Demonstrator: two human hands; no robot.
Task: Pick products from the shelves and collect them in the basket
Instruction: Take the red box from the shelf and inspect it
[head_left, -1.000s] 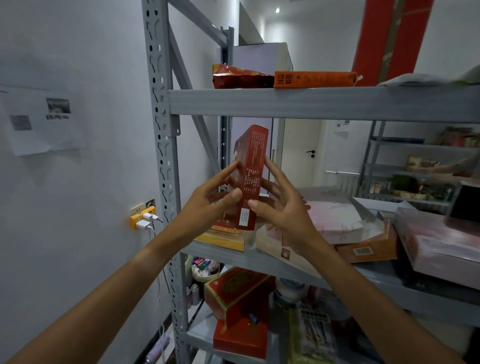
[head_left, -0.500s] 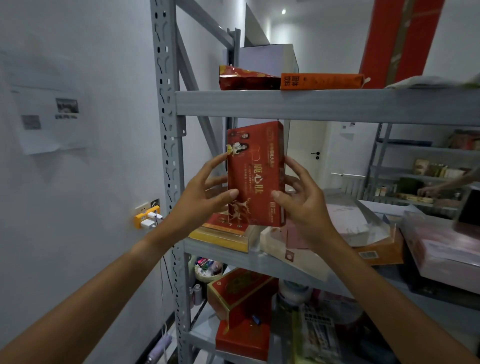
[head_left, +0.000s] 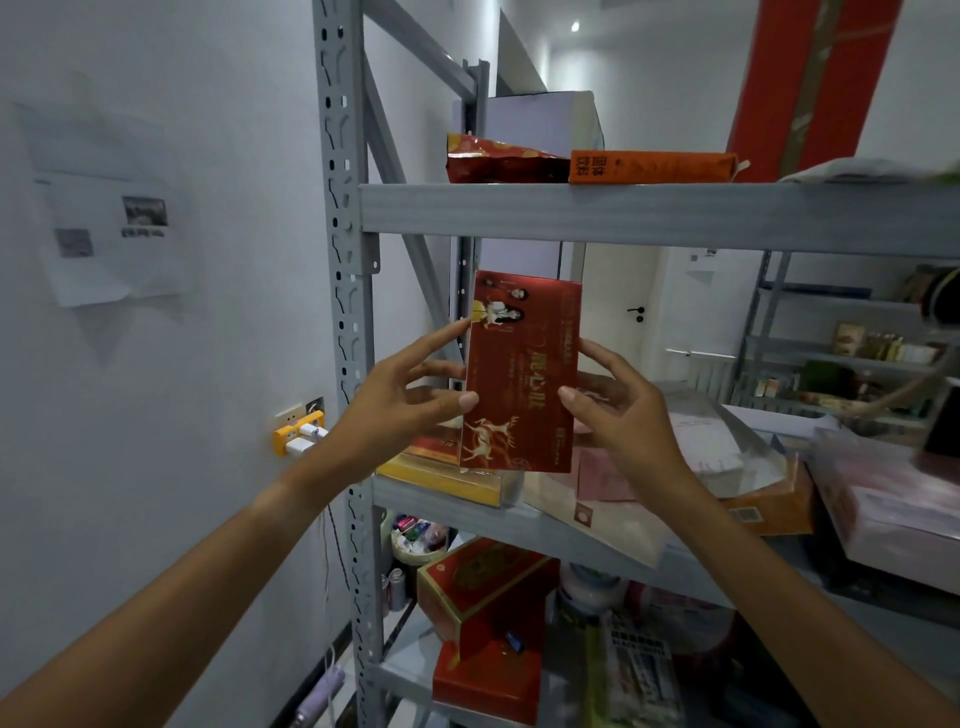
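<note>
A flat red box (head_left: 522, 374) with gold deer and gold lettering stands upright in the air in front of the middle shelf (head_left: 457, 506), its printed face toward me. My left hand (head_left: 400, 402) pinches its left edge between thumb and fingers. My right hand (head_left: 618, 410) pinches the right edge the same way, thumb on the front. No basket is in view.
A grey metal rack post (head_left: 345, 312) rises at the left. The top shelf (head_left: 649, 215) carries a red bag and an orange box. Pink and orange boxes lie on the middle shelf at right. Red boxes (head_left: 478, 623) sit on the lower shelf. A yellow plug adapter (head_left: 296, 436) is on the wall.
The red box has turned from edge-on to face-on between my hands. It has dropped slightly from half a second ago, still held in both hands.
</note>
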